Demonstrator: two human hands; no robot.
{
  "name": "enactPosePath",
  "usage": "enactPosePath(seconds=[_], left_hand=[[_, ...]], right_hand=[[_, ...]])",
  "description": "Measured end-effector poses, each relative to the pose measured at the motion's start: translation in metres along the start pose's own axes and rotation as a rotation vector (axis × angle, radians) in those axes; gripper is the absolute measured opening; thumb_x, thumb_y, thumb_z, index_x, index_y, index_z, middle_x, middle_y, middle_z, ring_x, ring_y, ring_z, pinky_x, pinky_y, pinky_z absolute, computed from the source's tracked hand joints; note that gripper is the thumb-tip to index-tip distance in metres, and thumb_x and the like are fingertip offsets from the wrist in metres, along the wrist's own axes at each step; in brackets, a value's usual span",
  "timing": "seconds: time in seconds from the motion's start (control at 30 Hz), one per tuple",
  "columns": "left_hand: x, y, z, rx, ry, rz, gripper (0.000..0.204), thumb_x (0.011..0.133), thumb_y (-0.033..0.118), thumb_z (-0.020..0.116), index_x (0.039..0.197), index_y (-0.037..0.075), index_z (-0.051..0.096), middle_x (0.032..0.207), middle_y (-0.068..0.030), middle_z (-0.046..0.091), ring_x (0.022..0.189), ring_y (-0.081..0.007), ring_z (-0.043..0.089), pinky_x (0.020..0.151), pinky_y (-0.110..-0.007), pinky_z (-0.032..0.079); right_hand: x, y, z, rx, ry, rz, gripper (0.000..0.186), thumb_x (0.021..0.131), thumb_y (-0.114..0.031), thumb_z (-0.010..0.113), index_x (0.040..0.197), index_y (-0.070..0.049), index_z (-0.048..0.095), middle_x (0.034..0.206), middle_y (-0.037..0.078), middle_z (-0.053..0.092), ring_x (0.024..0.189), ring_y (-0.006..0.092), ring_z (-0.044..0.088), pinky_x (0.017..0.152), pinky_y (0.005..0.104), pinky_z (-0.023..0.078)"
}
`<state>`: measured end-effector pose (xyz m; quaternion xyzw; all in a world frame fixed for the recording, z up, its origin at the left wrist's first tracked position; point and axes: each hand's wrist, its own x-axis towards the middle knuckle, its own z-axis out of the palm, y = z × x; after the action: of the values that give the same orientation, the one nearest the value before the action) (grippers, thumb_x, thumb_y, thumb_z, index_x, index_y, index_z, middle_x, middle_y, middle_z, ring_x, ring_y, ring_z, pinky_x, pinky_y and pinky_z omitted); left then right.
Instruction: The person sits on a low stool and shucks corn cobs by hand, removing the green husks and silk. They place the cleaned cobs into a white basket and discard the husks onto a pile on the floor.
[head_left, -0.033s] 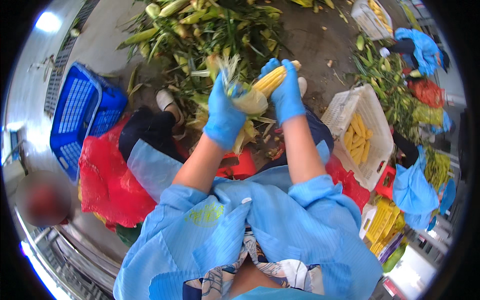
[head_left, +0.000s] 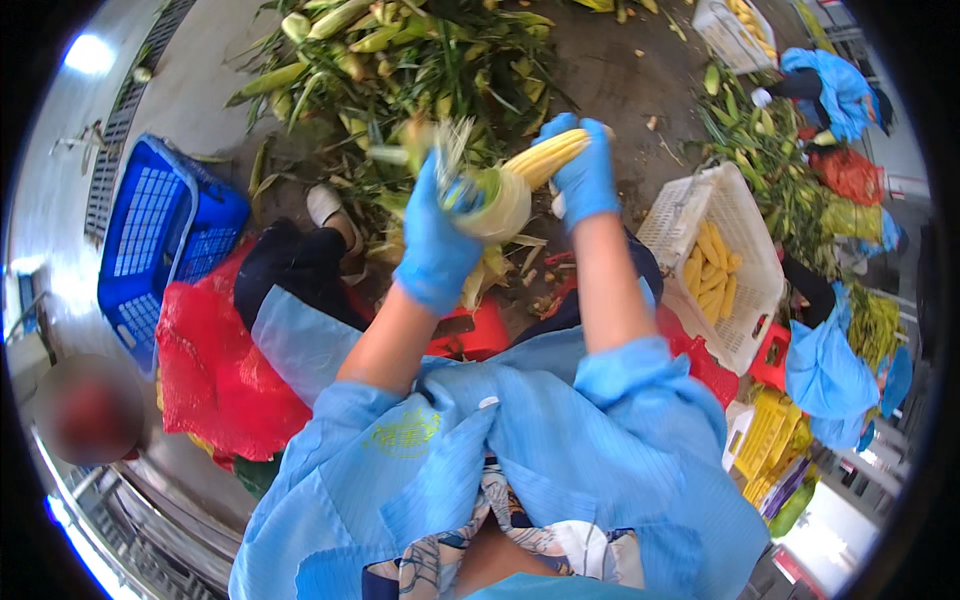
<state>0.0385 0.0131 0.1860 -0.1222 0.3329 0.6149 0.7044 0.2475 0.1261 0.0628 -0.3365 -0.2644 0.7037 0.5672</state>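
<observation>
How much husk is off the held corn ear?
Partly off: yellow kernels lie bare toward the right hand, while pale husk wraps the end at the left hand.

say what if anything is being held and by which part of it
An ear of corn: the left hand grips it at the end wrapped in pale husk; the right hand is at its bare yellow end, how firmly cannot be told.

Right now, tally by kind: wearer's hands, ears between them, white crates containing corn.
Blue-gloved hands: 2
Ear of corn: 1
White crates: 2
Total: 5
</observation>
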Motion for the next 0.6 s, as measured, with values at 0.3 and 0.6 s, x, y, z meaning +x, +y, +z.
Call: enactPosePath(seconds=[0.3,0.6], left_hand=[[0.045,0.008,-0.145,0.548,0.146,0.203,0.035,0.085,0.043,0.058,0.073,0.01,0.054,0.057,-0.0002,0.044,0.047,-0.013,0.042,0.045,-0.028,0.035],[0.037,0.003,-0.032,1.287,-0.691,-0.06,0.057,0.086,0.032,0.062,0.128,-0.002,0.046,0.115,-0.0133,0.059,0.109,-0.0184,0.052,0.096,-0.03,0.039]], right_hand=[[0.027,-0.185,-0.09,0.282,0.009,-0.232,0.026,0.083,-0.031,0.041,0.073,-0.008,0.046,0.074,0.007,0.048,0.071,0.022,0.045,0.071,0.0352,0.04],[-0.052,-0.087,0.058,0.17,0.22,0.032,0.041,0.082,-0.035,0.055,0.104,-0.001,0.057,0.096,0.012,0.061,0.088,0.0264,0.058,0.079,0.0412,0.048]])
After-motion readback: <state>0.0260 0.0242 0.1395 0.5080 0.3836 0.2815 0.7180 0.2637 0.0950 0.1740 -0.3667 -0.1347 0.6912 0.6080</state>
